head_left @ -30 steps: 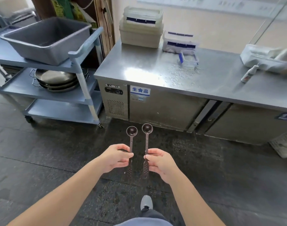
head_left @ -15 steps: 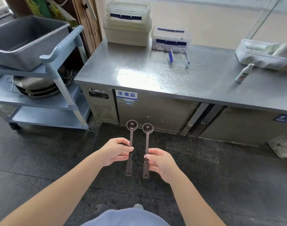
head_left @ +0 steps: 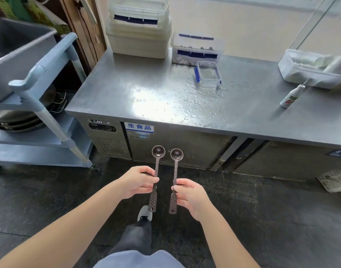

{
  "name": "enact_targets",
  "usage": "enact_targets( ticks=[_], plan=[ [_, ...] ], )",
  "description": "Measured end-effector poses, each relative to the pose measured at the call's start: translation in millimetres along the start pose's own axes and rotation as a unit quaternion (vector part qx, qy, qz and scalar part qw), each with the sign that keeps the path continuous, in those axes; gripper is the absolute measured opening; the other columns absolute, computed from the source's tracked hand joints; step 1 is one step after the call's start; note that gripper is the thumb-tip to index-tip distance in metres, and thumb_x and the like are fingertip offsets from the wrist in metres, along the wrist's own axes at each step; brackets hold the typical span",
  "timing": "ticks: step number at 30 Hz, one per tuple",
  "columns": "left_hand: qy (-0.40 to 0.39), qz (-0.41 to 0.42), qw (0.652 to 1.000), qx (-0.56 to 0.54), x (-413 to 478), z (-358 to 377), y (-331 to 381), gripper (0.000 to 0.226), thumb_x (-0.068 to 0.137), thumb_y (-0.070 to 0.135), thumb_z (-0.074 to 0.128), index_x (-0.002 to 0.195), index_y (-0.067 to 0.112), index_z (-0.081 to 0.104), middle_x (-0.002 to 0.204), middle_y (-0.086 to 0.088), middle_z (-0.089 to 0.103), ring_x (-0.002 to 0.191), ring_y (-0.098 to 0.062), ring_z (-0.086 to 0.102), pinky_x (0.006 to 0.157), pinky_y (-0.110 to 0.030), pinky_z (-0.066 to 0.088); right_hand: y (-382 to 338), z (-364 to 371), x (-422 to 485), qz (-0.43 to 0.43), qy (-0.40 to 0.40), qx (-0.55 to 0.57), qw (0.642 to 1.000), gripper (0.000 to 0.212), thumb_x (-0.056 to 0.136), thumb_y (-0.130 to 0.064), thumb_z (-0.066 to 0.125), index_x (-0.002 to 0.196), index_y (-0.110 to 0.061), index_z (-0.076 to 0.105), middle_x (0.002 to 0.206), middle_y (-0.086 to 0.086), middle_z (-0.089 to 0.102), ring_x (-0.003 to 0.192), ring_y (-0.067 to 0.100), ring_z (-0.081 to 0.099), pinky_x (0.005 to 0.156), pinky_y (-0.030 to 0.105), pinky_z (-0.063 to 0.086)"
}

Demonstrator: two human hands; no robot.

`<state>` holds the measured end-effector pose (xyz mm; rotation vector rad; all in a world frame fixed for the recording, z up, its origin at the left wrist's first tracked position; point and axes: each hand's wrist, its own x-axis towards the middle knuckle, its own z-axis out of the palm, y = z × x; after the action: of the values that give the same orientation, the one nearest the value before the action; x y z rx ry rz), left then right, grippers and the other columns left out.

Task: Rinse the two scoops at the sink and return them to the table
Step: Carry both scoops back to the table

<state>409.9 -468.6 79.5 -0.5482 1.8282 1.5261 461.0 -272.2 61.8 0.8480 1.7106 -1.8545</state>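
Moved: we stand closer to the table (head_left: 127, 93), now large at 12 o'clock. Left scoop (head_left: 157, 165): handle pinched in our left hand (head_left: 137, 181). Right scoop (head_left: 175, 167): handle pinched in our right hand (head_left: 191, 196). Both bowls point to 12 o'clock, above the floor (head_left: 262, 219), short of the table.

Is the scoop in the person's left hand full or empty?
Empty. The scoop in the left hand shows a bare dark bowl, nothing heaped inside.
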Motion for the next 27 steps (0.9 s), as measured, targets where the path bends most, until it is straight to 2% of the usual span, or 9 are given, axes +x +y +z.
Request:
enact_targets(
  ticks=[4, 11, 19, 24, 27],
  plan=[
    [-0.024, 0.006, 1.0, 0.011, 40, -7, 47, 0.017, 0.082, 0.006, 0.076, 0.095, 0.011, 0.067, 0.103, -0.015, 0.069, 0.094, -0.027, 0.072, 0.084, -0.038, 0.061, -43, 6, 34, -0.005, 0.033, -0.008, 0.999, 0.018, 0.082, -0.012, 0.076, 0.094, -0.025, 0.071, 0.094, 0.002, 0.074, 0.082, 0.018, 0.074, 0.056, 0.02, 0.056],
    [-0.068, 0.022, 0.996, 0.055, 106, -15, 118, 0.021, 0.084, 0.009, 0.075, 0.103, 0.011, 0.065, 0.105, -0.013, 0.066, 0.094, -0.025, 0.07, 0.082, -0.034, 0.06, -105, 12, 84, -0.013, 0.065, 0.009, 0.998, 0.019, 0.082, -0.014, 0.076, 0.094, -0.027, 0.071, 0.097, 0.002, 0.074, 0.088, 0.019, 0.073, 0.062, 0.023, 0.059],
    [-0.141, 0.027, 0.987, 0.066, 164, -12, 177, 0.023, 0.083, 0.008, 0.075, 0.103, 0.007, 0.064, 0.102, -0.013, 0.065, 0.095, -0.027, 0.069, 0.091, -0.04, 0.058, -153, 7, 124, -0.03, 0.095, 0.027, 0.995, 0.018, 0.087, -0.015, 0.071, 0.101, -0.025, 0.068, 0.103, 0.004, 0.072, 0.095, 0.021, 0.071, 0.081, 0.032, 0.061],
    [-0.19, 0.023, 0.979, 0.064, 199, 5, 206, 0.02, 0.082, 0.007, 0.076, 0.097, 0.008, 0.062, 0.097, -0.013, 0.065, 0.085, -0.024, 0.071, 0.084, -0.037, 0.059, -171, -11, 142, -0.041, 0.113, 0.062, 0.991, 0.017, 0.087, -0.013, 0.071, 0.101, -0.023, 0.07, 0.101, 0.007, 0.074, 0.092, 0.021, 0.073, 0.07, 0.028, 0.059],
    [-0.202, 0.024, 0.977, 0.063, 224, 21, 225, 0.02, 0.081, 0.008, 0.077, 0.095, 0.009, 0.062, 0.093, -0.011, 0.068, 0.08, -0.022, 0.073, 0.08, -0.035, 0.059, -184, -33, 159, -0.041, 0.11, 0.091, 0.989, 0.019, 0.086, -0.01, 0.071, 0.103, -0.02, 0.071, 0.1, 0.01, 0.075, 0.093, 0.025, 0.073, 0.078, 0.035, 0.061]
  ],
)
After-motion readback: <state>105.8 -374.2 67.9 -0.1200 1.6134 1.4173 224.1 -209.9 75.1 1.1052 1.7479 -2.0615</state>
